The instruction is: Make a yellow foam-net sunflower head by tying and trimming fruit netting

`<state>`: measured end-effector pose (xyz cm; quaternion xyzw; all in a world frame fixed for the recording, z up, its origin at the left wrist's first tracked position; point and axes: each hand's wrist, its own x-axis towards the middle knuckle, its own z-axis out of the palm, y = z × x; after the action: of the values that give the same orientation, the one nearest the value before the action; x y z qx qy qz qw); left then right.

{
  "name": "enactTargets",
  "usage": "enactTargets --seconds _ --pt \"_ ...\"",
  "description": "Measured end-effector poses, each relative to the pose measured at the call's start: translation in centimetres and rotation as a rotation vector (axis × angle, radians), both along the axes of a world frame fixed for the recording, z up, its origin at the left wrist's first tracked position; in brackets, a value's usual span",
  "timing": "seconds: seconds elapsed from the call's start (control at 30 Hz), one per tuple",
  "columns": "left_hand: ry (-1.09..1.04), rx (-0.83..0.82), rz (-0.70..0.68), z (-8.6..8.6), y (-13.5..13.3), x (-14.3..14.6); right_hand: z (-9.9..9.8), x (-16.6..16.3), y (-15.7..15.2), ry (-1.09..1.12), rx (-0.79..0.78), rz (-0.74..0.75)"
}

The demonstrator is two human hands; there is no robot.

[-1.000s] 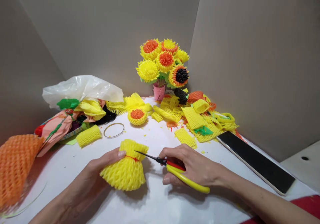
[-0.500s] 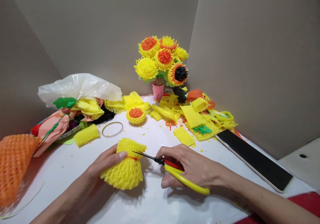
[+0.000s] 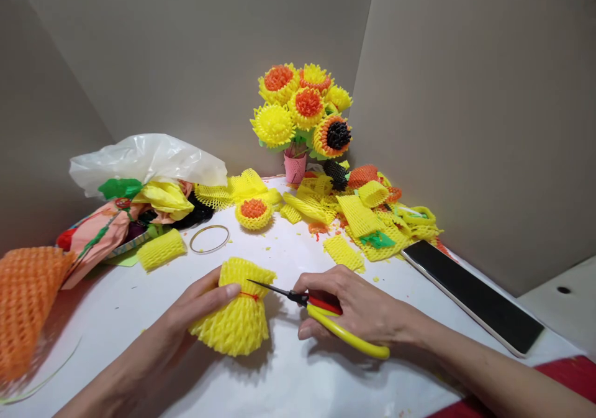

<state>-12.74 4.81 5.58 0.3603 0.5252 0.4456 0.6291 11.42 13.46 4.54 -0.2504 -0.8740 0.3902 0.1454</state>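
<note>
Between the thumb and fingers of my left hand (image 3: 205,303) is a yellow foam fruit net (image 3: 235,328), cinched near its upper part by a thin red tie (image 3: 250,296). Its lower part flares out like a skirt. My right hand (image 3: 358,309) grips a pair of scissors (image 3: 342,331) with red and yellow handles. The narrow dark blades point left and lie over the net just above the tie; they look closed together. Whether the tips touch the foam I cannot tell. The fingers behind the net are hidden.
A pink pot (image 3: 295,168) of foam flowers stands at the back. Foam scraps (image 3: 361,216) lie to its right, near a phone (image 3: 472,297). A finished-looking foam flower (image 3: 254,213), a bangle (image 3: 209,239), a plastic bag (image 3: 149,160) and orange netting (image 3: 32,309) lie centre and left.
The net has shifted very slightly to the right in my left hand. The scissors keep nearly the same place over it, and the view has tilted a little.
</note>
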Motion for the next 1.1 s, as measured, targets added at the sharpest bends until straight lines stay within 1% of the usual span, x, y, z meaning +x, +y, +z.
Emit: enactTargets --seconds 0.2,0.37,0.47,0.6,0.7,0.87,1.0,1.1 --pt "0.004 -0.015 0.016 0.3 0.0 0.3 0.1 0.1 -0.2 0.008 0.032 0.009" --pt "0.002 -0.024 0.028 0.2 -0.1 0.4 -0.3 0.2 -0.1 0.043 0.07 0.036" --pt "-0.002 -0.032 0.023 0.2 -0.1 0.4 -0.4 0.2 0.0 0.027 0.07 0.024" --pt "-0.017 -0.009 0.013 0.3 0.0 0.4 -0.2 0.2 0.1 -0.023 0.059 -0.013" --pt "-0.028 -0.009 0.003 0.4 0.0 0.3 0.1 0.4 0.3 -0.038 0.041 -0.008" --pt "-0.03 -0.073 0.047 0.6 -0.2 0.0 0.7 0.8 0.6 -0.034 -0.091 0.04" --pt "-0.017 -0.076 0.048 0.6 -0.3 -0.2 1.1 0.9 0.4 -0.064 -0.065 0.031" --pt "0.002 -0.042 0.034 0.5 -0.2 -0.1 1.2 0.7 0.3 -0.099 -0.054 0.013"
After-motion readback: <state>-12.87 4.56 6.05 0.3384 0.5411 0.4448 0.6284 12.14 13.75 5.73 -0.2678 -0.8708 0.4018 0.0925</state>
